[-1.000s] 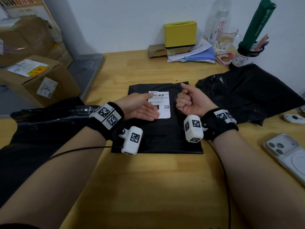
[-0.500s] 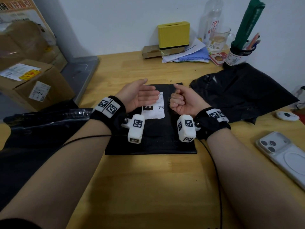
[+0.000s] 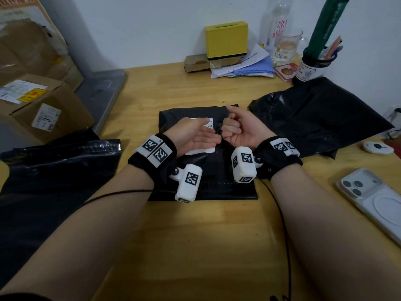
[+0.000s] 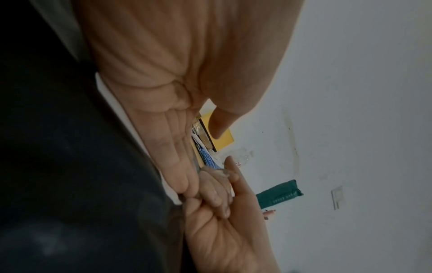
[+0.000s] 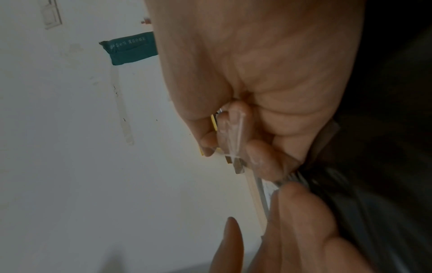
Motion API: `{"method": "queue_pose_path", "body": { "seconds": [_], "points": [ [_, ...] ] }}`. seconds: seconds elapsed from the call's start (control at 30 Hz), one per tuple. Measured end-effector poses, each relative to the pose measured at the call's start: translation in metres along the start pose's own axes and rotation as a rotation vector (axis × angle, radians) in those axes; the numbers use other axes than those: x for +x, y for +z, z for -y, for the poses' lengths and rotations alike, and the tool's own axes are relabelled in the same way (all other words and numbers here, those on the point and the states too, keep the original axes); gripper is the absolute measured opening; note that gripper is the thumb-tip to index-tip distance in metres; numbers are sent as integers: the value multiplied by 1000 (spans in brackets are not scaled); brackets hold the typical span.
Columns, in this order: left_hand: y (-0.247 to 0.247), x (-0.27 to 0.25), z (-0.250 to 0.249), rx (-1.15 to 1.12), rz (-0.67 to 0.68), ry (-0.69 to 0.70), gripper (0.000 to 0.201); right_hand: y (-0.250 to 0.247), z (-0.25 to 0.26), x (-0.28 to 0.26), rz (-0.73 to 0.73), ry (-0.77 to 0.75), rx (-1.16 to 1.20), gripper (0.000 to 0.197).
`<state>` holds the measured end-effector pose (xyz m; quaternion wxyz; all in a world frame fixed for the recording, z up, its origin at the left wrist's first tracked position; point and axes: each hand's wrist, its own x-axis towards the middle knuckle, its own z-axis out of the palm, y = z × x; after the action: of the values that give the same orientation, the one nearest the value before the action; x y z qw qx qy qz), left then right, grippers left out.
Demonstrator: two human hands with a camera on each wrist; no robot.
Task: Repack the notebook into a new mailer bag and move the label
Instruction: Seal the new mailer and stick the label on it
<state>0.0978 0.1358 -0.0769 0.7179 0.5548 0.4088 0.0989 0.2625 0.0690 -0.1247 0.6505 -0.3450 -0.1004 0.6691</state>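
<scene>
A flat black mailer bag [image 3: 217, 183] lies in the middle of the wooden table, with a white printed label [image 3: 201, 150] on top of it. My left hand [image 3: 195, 135] is over the label, palm turned inward and fingers straight, and covers most of it. My right hand [image 3: 236, 127] sits just right of it as a fist with the thumb up. In the right wrist view its curled fingers [image 5: 259, 155] hold a thin clear strip of film [image 5: 236, 136]. The left fingertips [image 4: 184, 184] nearly touch the right fist [image 4: 222, 221]. No notebook shows.
A crumpled black bag [image 3: 314, 118] lies at the right and another black bag [image 3: 54, 170] at the left. A phone [image 3: 373, 198] and a small white device [image 3: 377, 147] are near the right edge. A yellow box [image 3: 226, 39], papers and a pen cup [image 3: 312, 66] line the wall; cardboard boxes [image 3: 43, 109] stand left.
My left hand lifted from lying flat on the label, turned its palm inward and moved close to the right fist. The right hand stayed curled.
</scene>
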Motion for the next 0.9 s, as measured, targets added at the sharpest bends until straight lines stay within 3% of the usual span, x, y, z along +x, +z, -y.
{"method": "queue_pose_path", "body": {
  "seconds": [0.37,0.6,0.9],
  "points": [
    [8,-14,9,97,58,-64,40,-1,2,0,18,0,-1,52],
    [3,-24,-1,225,215,-212,51,0,1,1,23,-9,-10,53],
    [-22,4,-14,-112,119,-212,51,0,1,1,-3,0,0,54]
  ]
}}
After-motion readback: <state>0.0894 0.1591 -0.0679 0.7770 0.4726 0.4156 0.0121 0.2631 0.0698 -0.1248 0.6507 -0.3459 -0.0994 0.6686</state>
